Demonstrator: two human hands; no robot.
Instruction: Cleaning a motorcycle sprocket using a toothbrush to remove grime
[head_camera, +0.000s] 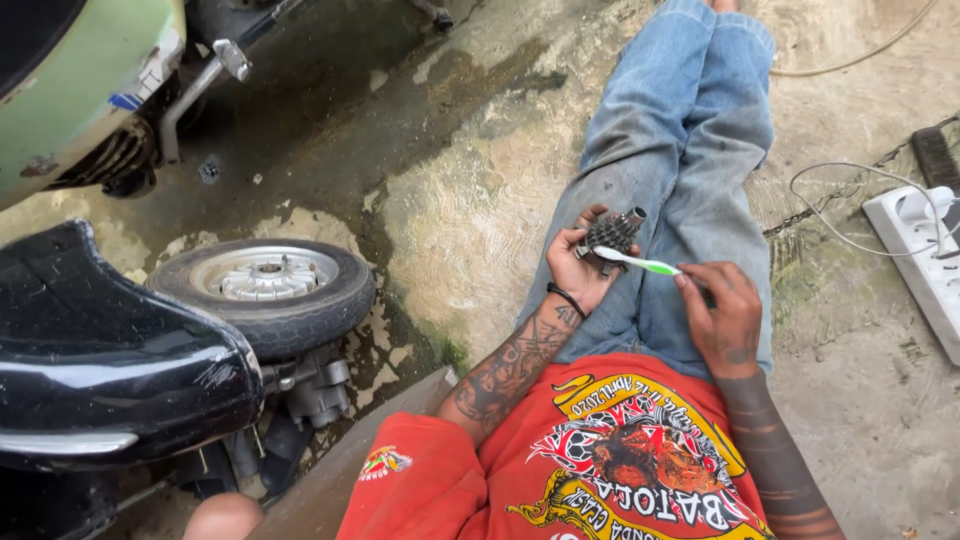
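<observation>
My left hand (578, 266) grips a small dark metal gear with a short shaft (614, 232), held above my lap in jeans. My right hand (722, 312) holds a white and green toothbrush (636, 262) by its handle. The brush head lies against the underside of the gear, touching it. Both forearms carry tattoos, and a dark band circles my left wrist. I am seated on the concrete ground with legs stretched out ahead.
A scooter rear wheel (268, 285) with a black fender (105, 350) stands at the left. A pale green scooter body (70, 90) is at the top left. A white power strip (925, 255) with cables lies on the ground at the right.
</observation>
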